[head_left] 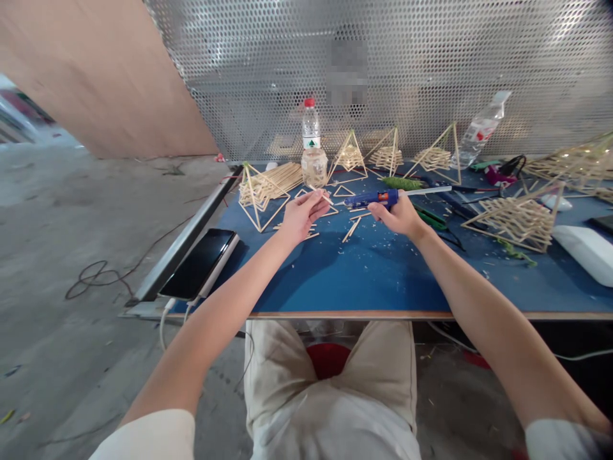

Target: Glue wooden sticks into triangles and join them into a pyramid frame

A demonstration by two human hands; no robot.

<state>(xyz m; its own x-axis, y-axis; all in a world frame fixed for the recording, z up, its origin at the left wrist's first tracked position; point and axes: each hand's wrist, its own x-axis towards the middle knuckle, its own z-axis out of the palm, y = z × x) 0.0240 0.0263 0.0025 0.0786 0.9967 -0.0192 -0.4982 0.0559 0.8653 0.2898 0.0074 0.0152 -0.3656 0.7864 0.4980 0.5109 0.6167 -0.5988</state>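
My right hand (395, 216) is wrapped round a blue hot glue gun (366, 199), with a pale glue stick (426, 190) sticking out of its back end. The gun's nozzle points left, toward my left hand (306, 214). Between the fingertips of that left hand is pinched a thin wooden stick (327, 199); the nozzle is close to it, and I cannot tell whether they touch. A small stick triangle (343, 191) lies behind the nozzle. Loose short sticks (352, 230) lie on the blue table below the hands.
Stick pyramids (258, 198) stand at the left and along the back. A red-capped bottle (311, 131) and a tilted bottle (481, 131) stand near the perforated metal panel (268, 70). A phone (198, 262) lies at the left edge, a white object (587, 252) at the right.
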